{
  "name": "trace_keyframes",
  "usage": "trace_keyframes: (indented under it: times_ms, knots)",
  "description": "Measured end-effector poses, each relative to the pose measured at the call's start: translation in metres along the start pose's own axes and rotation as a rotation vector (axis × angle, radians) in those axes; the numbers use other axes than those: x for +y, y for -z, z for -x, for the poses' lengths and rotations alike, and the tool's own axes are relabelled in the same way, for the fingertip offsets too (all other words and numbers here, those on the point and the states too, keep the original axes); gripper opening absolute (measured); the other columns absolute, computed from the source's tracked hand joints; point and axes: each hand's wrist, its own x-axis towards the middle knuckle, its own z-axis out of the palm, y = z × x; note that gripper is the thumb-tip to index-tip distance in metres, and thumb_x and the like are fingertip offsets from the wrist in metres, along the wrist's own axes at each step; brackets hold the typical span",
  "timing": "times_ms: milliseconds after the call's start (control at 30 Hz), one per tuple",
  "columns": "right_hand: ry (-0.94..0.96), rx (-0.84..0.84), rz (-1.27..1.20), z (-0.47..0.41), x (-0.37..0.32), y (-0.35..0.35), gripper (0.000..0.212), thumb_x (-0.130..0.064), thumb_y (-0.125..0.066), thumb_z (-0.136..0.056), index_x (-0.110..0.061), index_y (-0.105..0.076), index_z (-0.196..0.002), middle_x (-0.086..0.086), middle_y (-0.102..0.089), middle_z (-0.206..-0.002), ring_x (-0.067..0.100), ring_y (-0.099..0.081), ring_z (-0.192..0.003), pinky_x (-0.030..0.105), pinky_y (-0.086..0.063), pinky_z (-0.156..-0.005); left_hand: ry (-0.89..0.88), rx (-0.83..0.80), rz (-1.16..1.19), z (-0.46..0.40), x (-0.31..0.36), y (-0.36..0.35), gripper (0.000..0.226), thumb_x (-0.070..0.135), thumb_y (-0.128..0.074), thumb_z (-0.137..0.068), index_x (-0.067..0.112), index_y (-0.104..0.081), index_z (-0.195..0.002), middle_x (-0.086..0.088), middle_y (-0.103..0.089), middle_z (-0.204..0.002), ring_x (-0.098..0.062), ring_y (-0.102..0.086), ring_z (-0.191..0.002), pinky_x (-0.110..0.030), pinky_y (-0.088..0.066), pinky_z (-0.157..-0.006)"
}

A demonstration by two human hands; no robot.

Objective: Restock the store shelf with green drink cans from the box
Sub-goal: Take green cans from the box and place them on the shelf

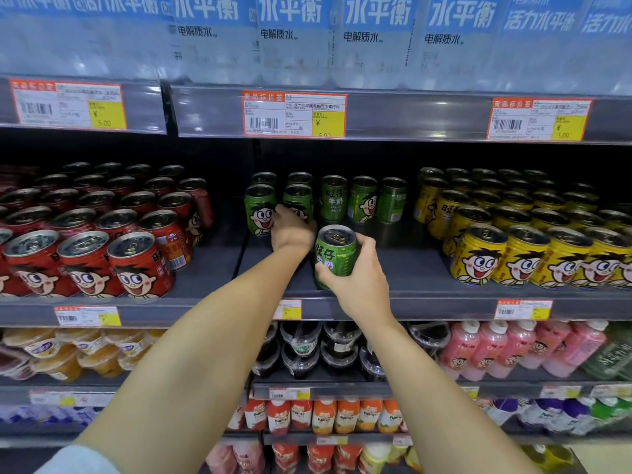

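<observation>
**Green Can Placement at Shelf Front**

Right hand [359,278] grips an upright green can [335,256], fingers wrapped around its body, at the shelf [410,268] front edge. Left hand [292,232] reaches deeper, fingers curled onto a second green can [298,203] in the front row. Red cans [136,265] stand left, yellow cans [478,258] right.

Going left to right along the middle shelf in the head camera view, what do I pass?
Red cans → green cans at the back, with the left hand on one and the right hand holding a green can in front → yellow cans.
</observation>
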Motion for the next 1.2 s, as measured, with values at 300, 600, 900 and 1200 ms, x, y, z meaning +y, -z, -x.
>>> trace_keyframes:
  times_ms: [300,600,900,1200]
  knots:
    - [-0.026,-0.028,-0.016,0.000,-0.004,0.004,0.071,-0.047,-0.079,-0.073,-0.030,-0.036,-0.127,-0.007,-0.055,-0.127,0.018,-0.054,-0.116,0.044,-0.049,-0.091,-0.187,-0.387,-0.522,0.036,-0.023,0.046,0.051,0.051,-0.055,-0.087,0.011,-0.061,-0.119,-0.012,-0.061,-0.123,-0.031,-0.057,-0.109,-0.031,-0.046,-0.080]
    - [-0.045,-0.027,-0.016,0.001,-0.007,0.005,0.074,-0.046,-0.079,-0.073,-0.028,-0.035,-0.130,-0.005,-0.055,-0.129,0.020,-0.055,-0.116,0.044,-0.049,-0.092,-0.427,-0.133,-0.573,0.082,-0.068,0.056,0.044,0.044,-0.043,-0.097,0.012,-0.058,-0.123,-0.008,-0.059,-0.125,-0.028,-0.055,-0.114,-0.036,-0.042,-0.092]
    - [-0.052,-0.039,-0.053,0.002,-0.007,0.008,0.071,-0.044,-0.081,-0.072,-0.030,-0.037,-0.126,-0.005,-0.059,-0.125,0.018,-0.058,-0.110,0.044,-0.050,-0.090,-0.465,-0.023,-0.645,0.091,-0.081,0.043,0.040,0.034,-0.030,-0.099,0.009,-0.060,-0.109,-0.010,-0.062,-0.119,-0.029,-0.055,-0.111,-0.038,-0.038,-0.096]
    - [-0.035,0.145,0.197,0.009,-0.024,-0.002,0.082,-0.043,-0.079,-0.077,-0.008,-0.039,-0.140,0.009,-0.044,-0.126,0.028,-0.047,-0.120,0.040,-0.046,-0.094,-0.468,-0.054,-0.630,0.095,-0.077,0.048,0.036,0.032,-0.033,-0.098,0.010,-0.058,-0.113,-0.008,-0.058,-0.125,-0.027,-0.051,-0.116,-0.037,-0.036,-0.100]
